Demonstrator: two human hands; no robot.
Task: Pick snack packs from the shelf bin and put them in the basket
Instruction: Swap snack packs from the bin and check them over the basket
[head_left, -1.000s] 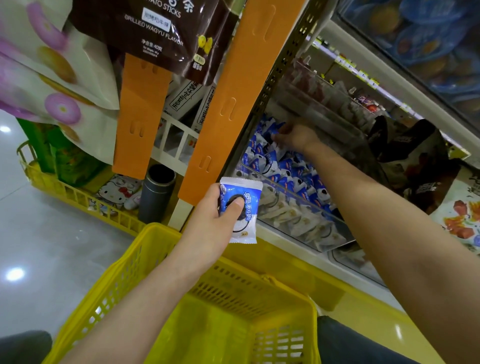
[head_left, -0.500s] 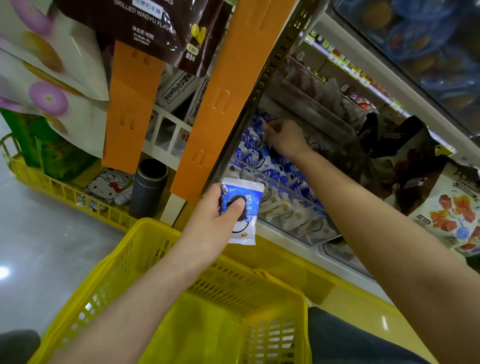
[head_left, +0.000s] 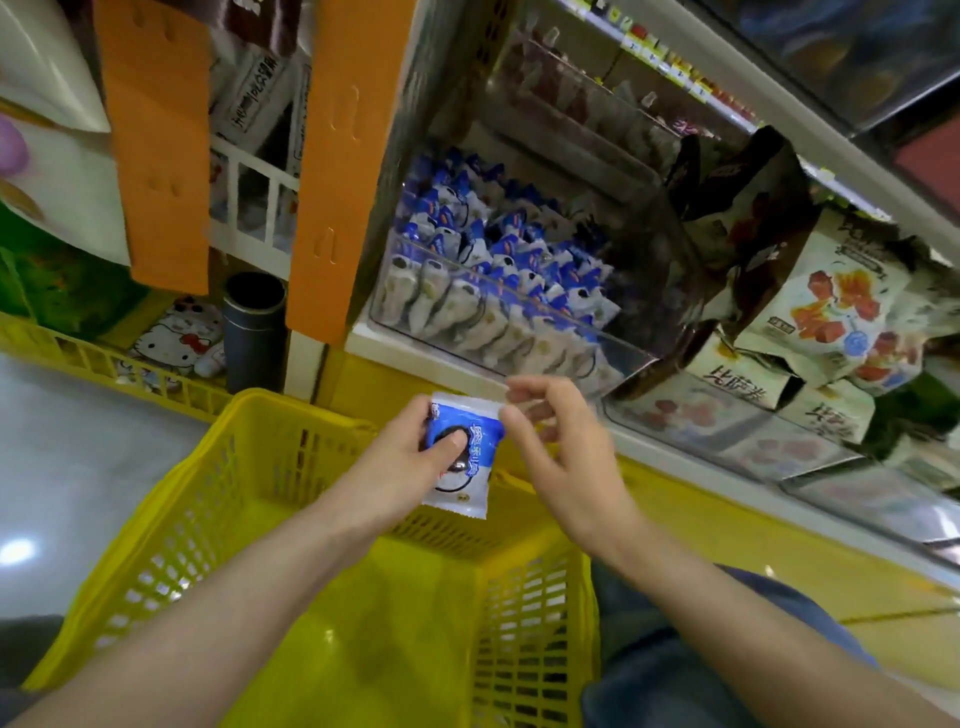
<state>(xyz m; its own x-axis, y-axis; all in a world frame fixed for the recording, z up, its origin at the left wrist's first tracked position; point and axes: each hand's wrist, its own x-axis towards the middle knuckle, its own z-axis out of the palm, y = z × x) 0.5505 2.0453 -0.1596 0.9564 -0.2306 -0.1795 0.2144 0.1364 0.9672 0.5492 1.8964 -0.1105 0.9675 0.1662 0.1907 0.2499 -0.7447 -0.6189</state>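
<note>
My left hand (head_left: 400, 457) grips a blue-and-white snack pack (head_left: 475, 457) with a dark cookie picture, thumb pressed on its front. It hangs just above the far rim of the yellow plastic basket (head_left: 208, 519), whose floor shows no packs. My right hand (head_left: 561, 457) is beside the pack with fingers apart, its fingertips at the pack's top right corner and holding nothing of its own. Above them, the clear shelf bin (head_left: 493, 338) holds several of the same snack packs (head_left: 493, 244).
Two orange strips (head_left: 343, 156) hang left of the bin. A dark cylinder (head_left: 254, 327) and a cartoon-cat item (head_left: 176, 332) sit behind a low yellow rail (head_left: 104, 364). White and brown snack bags (head_left: 841, 301) crowd the shelf at right. My knee (head_left: 675, 649) is beside the basket.
My right hand has come out of the bin and down to the pack in my left hand. The left hand has lowered the pack toward the basket's rim.
</note>
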